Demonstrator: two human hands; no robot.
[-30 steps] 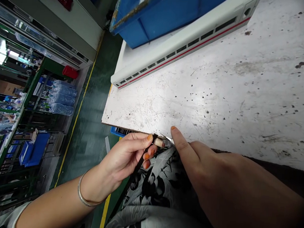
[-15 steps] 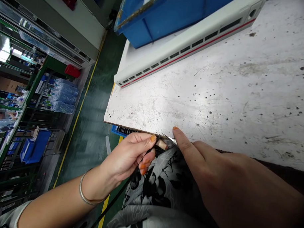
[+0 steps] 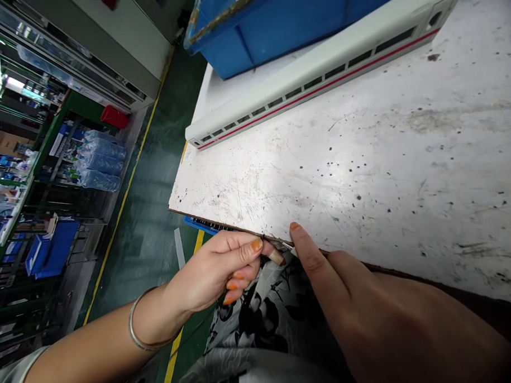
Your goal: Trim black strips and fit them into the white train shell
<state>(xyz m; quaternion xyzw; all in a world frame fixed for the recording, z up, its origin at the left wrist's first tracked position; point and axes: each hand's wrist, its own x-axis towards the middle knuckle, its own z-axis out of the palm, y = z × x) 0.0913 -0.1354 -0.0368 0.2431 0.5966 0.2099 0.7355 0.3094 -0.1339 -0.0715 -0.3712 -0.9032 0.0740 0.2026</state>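
My left hand (image 3: 230,266) is closed in a pinch at the table's front edge. A small dark piece (image 3: 263,236) shows at its thumb tip; most of it is hidden. A beige wrap (image 3: 277,257) covers one fingertip of this hand. My right hand (image 3: 360,307) is closed around a slim tool with a thin metal tip (image 3: 287,246), its index finger stretched along it. The tip points toward the left fingers; the rest of the tool is hidden under the hand. Farther back on the table lies a white model train car body (image 3: 309,84) with dark windows and a red stripe.
The scratched white table (image 3: 281,181) spans the right side. A blue bin (image 3: 278,33) stands behind the train body. Below the table edge a blue crate (image 3: 202,224) partly shows. Green shelving (image 3: 52,134) and blue bins (image 3: 54,249) stand across the floor at left.
The black strip that trailed below my left hand no longer shows. My left fingers now sit closer against the table edge, and the tool tip is lower. The view has shifted slightly.
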